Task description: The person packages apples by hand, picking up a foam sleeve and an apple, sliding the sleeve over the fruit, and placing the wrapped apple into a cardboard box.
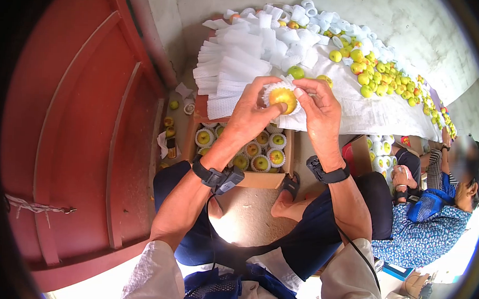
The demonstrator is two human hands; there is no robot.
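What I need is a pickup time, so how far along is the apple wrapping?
Done: the cardboard box holds a layer of netted apples. In hand: left hand and right hand hold a yellow apple in a foam net. Left: many bare apples on the white cloth, beside stacked foam nets.

Two hands show, the left hand (249,115) and the right hand (321,113), with one netted fruit (282,96). One box (259,179) holds about nine wrapped fruits (260,163). Two bare fruits (295,72) lie on the surface (367,109), three loose fruits (168,121) on the floor (181,118). The far heap (379,75) is beyond counting.
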